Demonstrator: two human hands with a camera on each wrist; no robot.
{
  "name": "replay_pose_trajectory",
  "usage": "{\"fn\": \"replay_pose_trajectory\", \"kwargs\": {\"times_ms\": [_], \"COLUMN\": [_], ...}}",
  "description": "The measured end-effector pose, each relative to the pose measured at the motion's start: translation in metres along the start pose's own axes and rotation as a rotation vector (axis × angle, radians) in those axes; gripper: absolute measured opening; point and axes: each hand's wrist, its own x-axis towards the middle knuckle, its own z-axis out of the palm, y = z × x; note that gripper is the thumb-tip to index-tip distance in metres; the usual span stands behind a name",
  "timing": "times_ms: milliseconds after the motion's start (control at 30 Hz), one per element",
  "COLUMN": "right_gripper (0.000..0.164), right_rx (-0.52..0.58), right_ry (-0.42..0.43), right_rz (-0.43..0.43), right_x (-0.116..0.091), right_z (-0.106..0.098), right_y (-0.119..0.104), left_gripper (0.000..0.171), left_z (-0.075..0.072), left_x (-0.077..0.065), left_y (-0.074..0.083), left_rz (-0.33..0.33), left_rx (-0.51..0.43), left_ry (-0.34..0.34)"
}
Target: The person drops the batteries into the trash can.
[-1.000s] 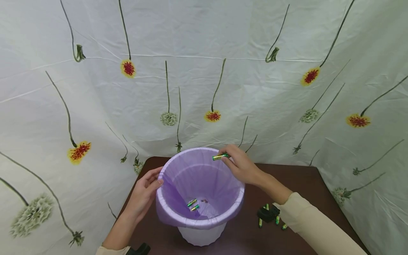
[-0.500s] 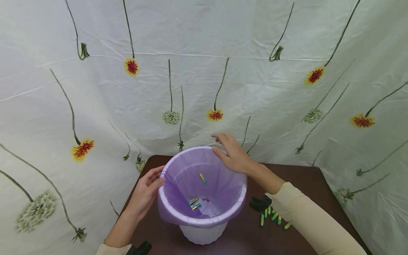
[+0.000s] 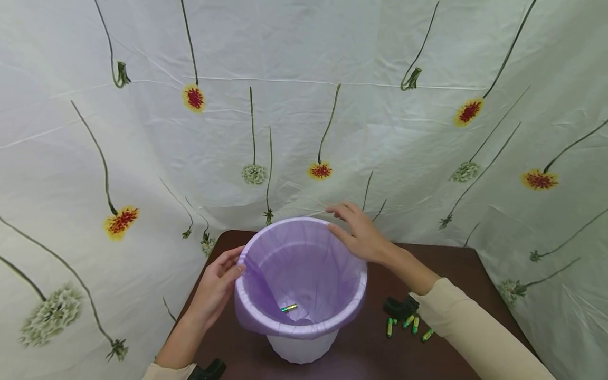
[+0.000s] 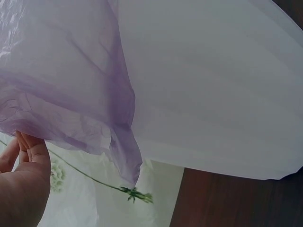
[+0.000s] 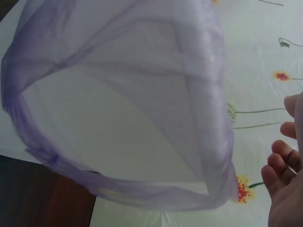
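Observation:
A white trash can lined with a translucent purple bag stands upright in the head view. At its left side my left hand holds the bag-covered rim, thumb on top; the left wrist view has the fingers against the bag's outside. My right hand hovers at the rim's far right, fingers extended and holding nothing, also apart from the can in the right wrist view. A green and gold battery lies inside at the bottom; the near rim hides part of the interior.
Several more batteries lie on the dark brown table right of the can, partly behind the right wrist's black camera. A white flower-print cloth hangs behind and along both sides.
My right hand let go of a battery, which fell into the trash can, then drew slightly right. Fewer batteries show inside now. My left hand stayed at the rim.

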Motion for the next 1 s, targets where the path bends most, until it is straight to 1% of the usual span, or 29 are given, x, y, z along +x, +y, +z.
{"fn": "replay_pose_trajectory", "kwargs": {"times_ms": [300, 467, 700, 1000], "right_gripper": [0.038, 0.037, 0.034, 0.031], "right_rx": [0.046, 0.033, 0.001, -0.011], "right_ry": [-0.021, -0.005, 0.033, 0.074], "right_rz": [0.060, 0.077, 0.079, 0.125], "right_x": [-0.026, -0.041, -0.058, -0.086], "right_z": [-0.017, -0.024, -0.030, -0.031], "right_y": [0.012, 0.019, 0.026, 0.042], "left_gripper": [0.049, 0.049, 0.048, 0.049], "left_z": [0.000, 0.000, -0.001, 0.000], "left_x": [-0.001, -0.001, 0.000, 0.000], "left_y": [-0.001, -0.001, -0.001, 0.000], "left_rz": [0.007, 0.012, 0.020, 0.008], "left_rx": [0.004, 0.002, -0.007, -0.006], "left_ry": [-0.007, -0.003, -0.007, -0.008]}}
